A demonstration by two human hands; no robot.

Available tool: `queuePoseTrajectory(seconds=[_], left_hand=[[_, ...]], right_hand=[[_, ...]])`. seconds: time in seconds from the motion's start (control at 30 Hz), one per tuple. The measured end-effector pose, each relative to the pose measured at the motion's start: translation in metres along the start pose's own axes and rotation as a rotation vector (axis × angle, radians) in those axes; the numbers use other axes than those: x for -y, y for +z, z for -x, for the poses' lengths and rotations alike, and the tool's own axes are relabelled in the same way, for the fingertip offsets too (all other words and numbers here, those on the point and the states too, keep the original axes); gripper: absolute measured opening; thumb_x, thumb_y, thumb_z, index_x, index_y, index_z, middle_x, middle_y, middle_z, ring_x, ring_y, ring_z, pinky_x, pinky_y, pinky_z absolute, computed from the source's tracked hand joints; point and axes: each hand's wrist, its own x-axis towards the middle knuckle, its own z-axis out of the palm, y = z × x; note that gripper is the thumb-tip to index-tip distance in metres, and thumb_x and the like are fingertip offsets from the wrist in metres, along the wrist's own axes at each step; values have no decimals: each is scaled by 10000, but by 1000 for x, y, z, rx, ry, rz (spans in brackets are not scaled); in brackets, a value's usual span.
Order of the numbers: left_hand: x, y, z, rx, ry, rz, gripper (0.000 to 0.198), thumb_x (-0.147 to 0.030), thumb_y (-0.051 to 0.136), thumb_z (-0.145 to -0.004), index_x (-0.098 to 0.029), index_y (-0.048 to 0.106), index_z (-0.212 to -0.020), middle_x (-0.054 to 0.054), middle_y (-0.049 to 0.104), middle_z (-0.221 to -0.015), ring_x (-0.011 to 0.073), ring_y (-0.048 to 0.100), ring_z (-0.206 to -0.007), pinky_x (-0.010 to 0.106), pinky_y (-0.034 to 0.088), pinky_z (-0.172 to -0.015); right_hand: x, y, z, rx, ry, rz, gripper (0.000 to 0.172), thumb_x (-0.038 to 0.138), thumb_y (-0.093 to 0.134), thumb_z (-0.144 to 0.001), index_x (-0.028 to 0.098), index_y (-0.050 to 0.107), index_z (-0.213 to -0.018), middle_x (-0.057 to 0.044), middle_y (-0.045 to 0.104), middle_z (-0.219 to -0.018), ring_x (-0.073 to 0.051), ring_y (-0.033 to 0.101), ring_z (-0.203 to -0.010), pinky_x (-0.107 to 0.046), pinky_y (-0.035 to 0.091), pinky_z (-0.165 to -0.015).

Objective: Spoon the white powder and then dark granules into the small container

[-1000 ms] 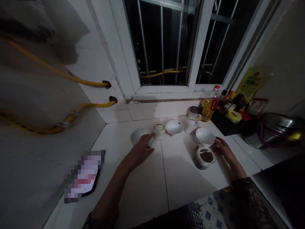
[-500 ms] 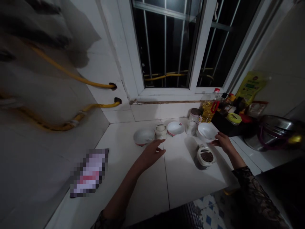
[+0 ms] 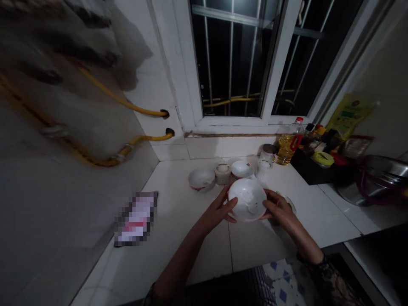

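A white bowl [image 3: 247, 196] with a reddish outside is held up over the counter between my two hands, tipped so its inside faces me. My left hand [image 3: 221, 206] grips its left rim, thumb inside. On the opposite rim, my right hand [image 3: 279, 208] is closed the same way. Something pale, perhaps a spoon, lies in the bowl along with small specks. Behind my right hand a jar [image 3: 290, 205] is mostly hidden. Farther back stand a wide bowl [image 3: 201, 179], a lidded cream container [image 3: 222, 173] and another white bowl [image 3: 242, 169].
A glass jar with a dark lid [image 3: 267, 160] and an oil bottle [image 3: 288, 146] stand near the window. To the right are a black box of condiments [image 3: 307, 165] and a steel pot [image 3: 369, 182]. A pixelated packet [image 3: 137, 219] lies at left; a yellow hose [image 3: 149, 138] enters the wall.
My right hand has brought the white bowl from the back right to the middle, off the counter. My left hand has moved right and taken its other side. The view has shifted slightly.
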Motion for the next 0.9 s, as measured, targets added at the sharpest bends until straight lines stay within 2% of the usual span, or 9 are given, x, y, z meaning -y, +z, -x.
queuePoseTrajectory(seconds=[0.17,0.27,0.33,0.43,0.57,0.7,0.77,0.83,0.9], left_hand=[[22,-19,14,-78,-82,-1,782,-561,659,-768,-247,413,-1440,133,551,-1379,249,660,-941,230,599,-519],[27,-25,16,-84,-88,-28,738,-531,632,-776,-252,436,-1431,126,588,-1321,226,664,-868,229,578,-499],[30,-27,15,-78,-98,-47,751,-517,629,-763,-247,429,-1435,124,607,-1286,205,658,-822,221,564,-479],[38,-27,11,-44,-113,-75,758,-499,619,-748,-245,429,-1435,113,626,-1247,185,645,-782,200,542,-449],[51,-25,5,-37,-130,-107,713,-451,571,-779,-234,433,-1444,105,649,-1190,172,638,-729,212,542,-441],[52,-21,1,-39,-201,-173,674,-418,546,-809,-227,437,-1446,98,663,-1160,154,628,-675,213,540,-438],[49,-19,-1,-32,-217,-200,652,-416,534,-825,-227,443,-1443,98,665,-1157,149,628,-655,216,540,-438],[46,-17,-2,-24,-222,-221,636,-430,517,-846,-221,442,-1443,103,668,-1145,143,624,-626,224,539,-433],[43,-15,-2,-22,-219,-256,619,-452,489,-873,-212,443,-1441,107,672,-1123,139,616,-604,226,533,-425]], right_hand=[[-25,24,17,6,-55,33,554,557,685,-742,197,624,-1160,-90,671,-1151,-162,679,-672,-359,633,-616],[-30,29,19,24,-105,127,569,629,620,-789,189,630,-1150,-103,682,-1120,-187,692,-707,-368,625,-640],[-29,29,18,-11,-165,296,525,617,563,-843,189,642,-1136,-105,711,-1067,-215,703,-767,-375,611,-697],[-30,26,25,-129,-274,551,428,518,519,-906,201,635,-1168,-111,732,-1055,-240,716,-805,-393,586,-761],[-52,16,53,-306,-527,636,281,355,526,-924,224,637,-1146,-110,716,-1094,-233,710,-801,-369,573,-744],[-84,1,75,-771,-651,625,170,288,595,-890,222,619,-1045,-86,668,-943,-209,636,-740,-370,540,-745],[-94,-7,74,-921,-590,551,345,325,648,-858,210,553,-1170,-96,617,-1045,-209,615,-812,-396,525,-817],[-99,-15,65,-917,-519,494,594,397,690,-816,208,441,-1320,-132,553,-1215,-238,606,-958,-438,507,-896],[-103,-22,53,-846,-446,487,814,473,718,-767,194,324,-1422,-173,484,-1336,-284,576,-1101,-481,480,-960]])
